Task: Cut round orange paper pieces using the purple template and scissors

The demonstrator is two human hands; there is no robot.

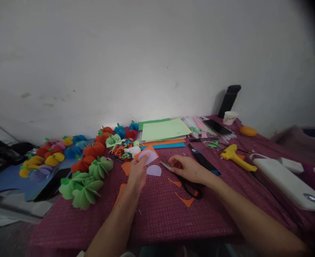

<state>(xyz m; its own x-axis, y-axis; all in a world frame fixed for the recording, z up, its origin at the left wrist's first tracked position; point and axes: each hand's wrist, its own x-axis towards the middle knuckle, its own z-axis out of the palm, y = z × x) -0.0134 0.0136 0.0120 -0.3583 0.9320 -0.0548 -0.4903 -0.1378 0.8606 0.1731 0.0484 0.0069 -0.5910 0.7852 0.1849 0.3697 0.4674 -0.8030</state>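
My left hand is closed on a rounded purple paper piece laid over an orange paper piece, pinched together at their left side. Just below, a second purple paper piece with a rounded top lies on the cloth. My right hand is closed around the scissors near the blades. The tips point left toward the papers, apart from them, while the black handles extend below the hand. Curved orange offcuts lie near the handles. More orange paper lies beside my left wrist.
Green paper pumpkins and other coloured ones crowd the left. Paper sheets are stacked at the back. Rightward are a yellow glue gun, a white power bank, a phone, a paper cup and a black bottle.
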